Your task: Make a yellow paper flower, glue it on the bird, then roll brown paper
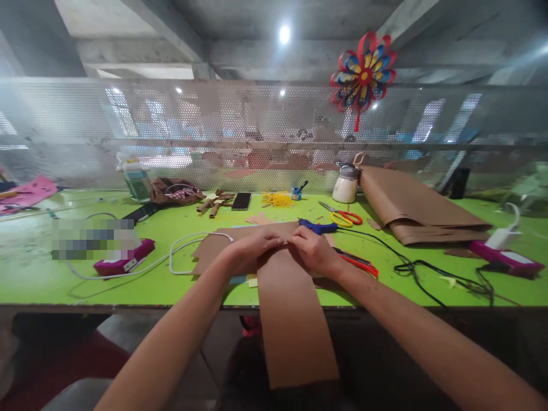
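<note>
We note a long, flat brown paper strip (295,331), its far end on the lime-green table (162,291), its near end hanging past the near edge. Our right hand (314,249) pinches its far end, fingers curled; our left hand (262,242) touches it from the left, fingers close together, pinch impossible to tell. Just beyond, right: blue glue gun (320,228). Farther right: scissors with yellow and red handles (346,218), folded brown paper sheets (422,200). Far left: black phone (241,201).

Both hands (291,242) pinch the far end of a brown paper strip (293,319) hanging over the table's (171,288) near edge.
</note>
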The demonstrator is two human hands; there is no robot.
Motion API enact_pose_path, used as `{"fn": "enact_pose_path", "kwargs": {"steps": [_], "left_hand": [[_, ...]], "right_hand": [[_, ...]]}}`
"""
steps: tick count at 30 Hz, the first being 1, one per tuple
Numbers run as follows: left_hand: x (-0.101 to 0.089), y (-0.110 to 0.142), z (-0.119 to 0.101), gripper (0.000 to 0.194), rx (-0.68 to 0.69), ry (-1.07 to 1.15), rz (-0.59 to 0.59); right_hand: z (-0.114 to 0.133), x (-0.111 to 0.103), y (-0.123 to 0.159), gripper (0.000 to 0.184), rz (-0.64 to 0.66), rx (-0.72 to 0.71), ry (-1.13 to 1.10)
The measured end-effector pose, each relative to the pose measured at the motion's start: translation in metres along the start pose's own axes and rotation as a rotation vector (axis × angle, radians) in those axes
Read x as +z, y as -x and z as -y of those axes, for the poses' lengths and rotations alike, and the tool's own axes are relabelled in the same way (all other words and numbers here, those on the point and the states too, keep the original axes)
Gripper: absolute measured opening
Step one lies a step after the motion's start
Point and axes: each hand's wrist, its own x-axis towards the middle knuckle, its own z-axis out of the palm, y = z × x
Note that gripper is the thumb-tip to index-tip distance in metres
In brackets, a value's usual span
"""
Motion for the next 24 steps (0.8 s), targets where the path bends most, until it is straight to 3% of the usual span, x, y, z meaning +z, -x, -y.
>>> {"fn": "enact_pose_path", "kwargs": {"steps": [5, 7, 9, 13, 24], "left_hand": [[0.009, 0.008, -0.010, 0.032, -0.055, 0.024, -0.037], [0.014, 0.011, -0.015, 0.033, -0.043, 0.042, -0.039], [0.019, 0.013, -0.020, 0.033, -0.021, 0.059, -0.032], [0.025, 0.015, -0.028, 0.036, -0.014, 0.047, -0.025], [0.025, 0.012, -0.025, 0.038, -0.008, 0.029, -0.025]], "right_hand": [[-0.008, -0.012, 0.001, 0.041, -0.021, 0.298, -0.562], [-0.009, -0.016, 0.001, 0.035, 0.040, 0.416, -0.689], [-0.009, -0.016, 0.002, 0.028, 0.086, 0.497, -0.696], [-0.006, -0.010, 0.002, 0.044, 0.123, 0.591, -0.667], [-0.004, -0.010, 0.003, 0.042, 0.083, 0.631, -0.840]]}}
